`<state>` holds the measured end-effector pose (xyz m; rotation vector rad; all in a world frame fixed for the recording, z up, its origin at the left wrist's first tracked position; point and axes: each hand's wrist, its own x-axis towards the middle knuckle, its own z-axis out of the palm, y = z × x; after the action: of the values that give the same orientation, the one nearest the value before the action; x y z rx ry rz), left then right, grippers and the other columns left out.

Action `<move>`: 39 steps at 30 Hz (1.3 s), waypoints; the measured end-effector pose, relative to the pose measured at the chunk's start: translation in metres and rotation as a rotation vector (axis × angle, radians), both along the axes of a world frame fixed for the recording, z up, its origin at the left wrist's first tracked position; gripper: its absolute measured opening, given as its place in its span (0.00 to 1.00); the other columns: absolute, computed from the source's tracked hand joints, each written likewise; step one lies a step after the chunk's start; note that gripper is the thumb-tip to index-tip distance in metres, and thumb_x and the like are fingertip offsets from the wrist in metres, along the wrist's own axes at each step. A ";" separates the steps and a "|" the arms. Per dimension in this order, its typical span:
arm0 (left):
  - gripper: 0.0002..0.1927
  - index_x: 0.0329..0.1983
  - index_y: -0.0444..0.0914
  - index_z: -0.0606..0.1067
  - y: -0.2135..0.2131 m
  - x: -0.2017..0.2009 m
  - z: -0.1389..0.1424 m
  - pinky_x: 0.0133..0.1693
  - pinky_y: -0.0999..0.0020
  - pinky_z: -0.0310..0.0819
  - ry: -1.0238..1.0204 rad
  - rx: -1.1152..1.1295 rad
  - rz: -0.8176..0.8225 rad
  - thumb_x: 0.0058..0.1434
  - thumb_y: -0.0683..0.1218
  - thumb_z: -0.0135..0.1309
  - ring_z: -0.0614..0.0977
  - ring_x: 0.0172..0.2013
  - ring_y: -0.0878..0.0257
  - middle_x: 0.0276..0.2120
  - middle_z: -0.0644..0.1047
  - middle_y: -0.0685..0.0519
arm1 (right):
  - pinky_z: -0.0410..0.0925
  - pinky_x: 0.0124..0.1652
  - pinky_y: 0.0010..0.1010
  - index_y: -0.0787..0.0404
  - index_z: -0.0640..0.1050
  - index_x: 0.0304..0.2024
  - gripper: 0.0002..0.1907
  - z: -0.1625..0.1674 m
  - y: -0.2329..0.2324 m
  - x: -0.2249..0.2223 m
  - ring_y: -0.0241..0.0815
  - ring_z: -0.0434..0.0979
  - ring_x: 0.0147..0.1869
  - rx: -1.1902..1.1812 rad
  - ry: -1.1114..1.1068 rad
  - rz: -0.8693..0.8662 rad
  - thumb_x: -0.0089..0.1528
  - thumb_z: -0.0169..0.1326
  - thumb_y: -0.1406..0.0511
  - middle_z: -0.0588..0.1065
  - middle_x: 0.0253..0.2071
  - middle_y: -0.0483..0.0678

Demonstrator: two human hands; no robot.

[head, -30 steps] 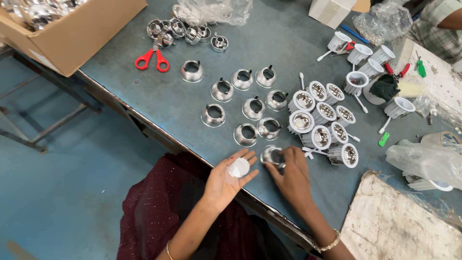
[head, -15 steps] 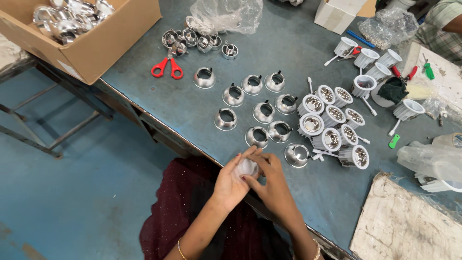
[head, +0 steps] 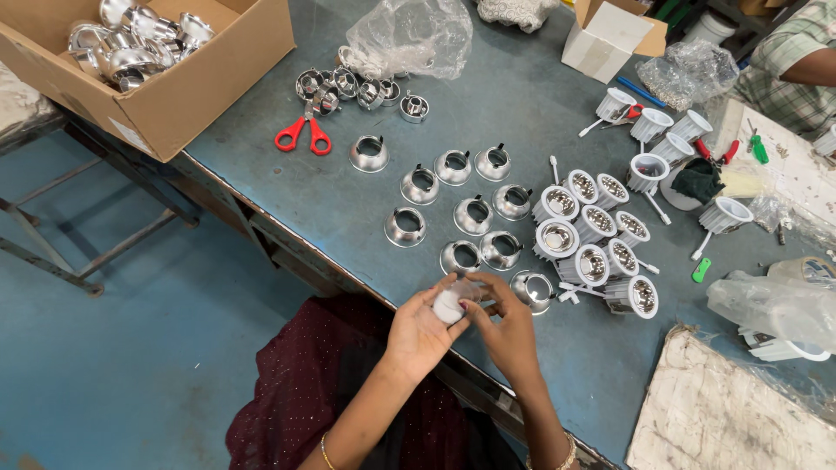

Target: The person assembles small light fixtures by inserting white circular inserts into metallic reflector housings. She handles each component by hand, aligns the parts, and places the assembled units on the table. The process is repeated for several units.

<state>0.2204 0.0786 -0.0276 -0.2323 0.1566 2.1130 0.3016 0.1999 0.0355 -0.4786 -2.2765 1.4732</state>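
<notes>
Head view, looking down at the near edge of a blue-grey table [head: 522, 113]. A small white disc [head: 448, 305] is held between both hands just above that edge. The left hand [head: 422, 335] is cupped under it, fingers curled up around its left side, palm facing up. The right hand [head: 505, 326] is closed in from the right, thumb and fingertips pinched on the disc's rim; how tightly cannot be told. The disc is presented flat-face up toward the camera, so no clear long axis is seen. Just right of the right hand's fingers, near but apart, a chrome reflector [head: 531, 289] is lying on the table, mouth tilted up; the right hand is the nearer of the two to it. Further from the body, more chrome reflectors [head: 475, 213] are spread in loose rows, and to their right a tight cluster of white-rimmed lamp housings [head: 596, 235] is set. Red scissors [head: 303, 135] are laid far left, beside a cardboard box [head: 200, 78] of chrome parts. At far right, a second person's checked sleeve [head: 784, 74] is seen, well apart from the hands.
</notes>
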 end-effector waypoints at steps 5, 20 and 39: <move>0.21 0.61 0.36 0.71 0.002 -0.001 0.005 0.59 0.50 0.72 0.008 -0.064 -0.012 0.67 0.47 0.42 0.79 0.54 0.52 0.55 0.77 0.44 | 0.72 0.40 0.24 0.64 0.81 0.45 0.10 -0.017 0.019 0.001 0.34 0.79 0.42 -0.031 -0.029 -0.004 0.63 0.59 0.66 0.82 0.40 0.48; 0.16 0.53 0.32 0.74 -0.005 -0.052 -0.002 0.38 0.63 0.84 0.199 -0.314 0.044 0.63 0.43 0.51 0.84 0.41 0.55 0.43 0.80 0.46 | 0.70 0.36 0.27 0.64 0.78 0.37 0.05 -0.007 0.037 -0.019 0.35 0.77 0.42 0.138 -0.050 0.118 0.62 0.56 0.67 0.75 0.61 0.45; 0.11 0.46 0.30 0.74 -0.015 -0.018 -0.010 0.47 0.53 0.84 0.327 -0.408 0.080 0.64 0.42 0.48 0.84 0.43 0.52 0.41 0.79 0.44 | 0.68 0.29 0.24 0.56 0.80 0.52 0.16 0.017 0.052 -0.018 0.32 0.73 0.32 0.074 -0.244 0.188 0.61 0.57 0.70 0.80 0.34 0.44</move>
<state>0.2027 0.0633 -0.0377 -0.1306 0.7866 2.1694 0.2838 0.2522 0.0522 -0.4549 -2.6200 1.4805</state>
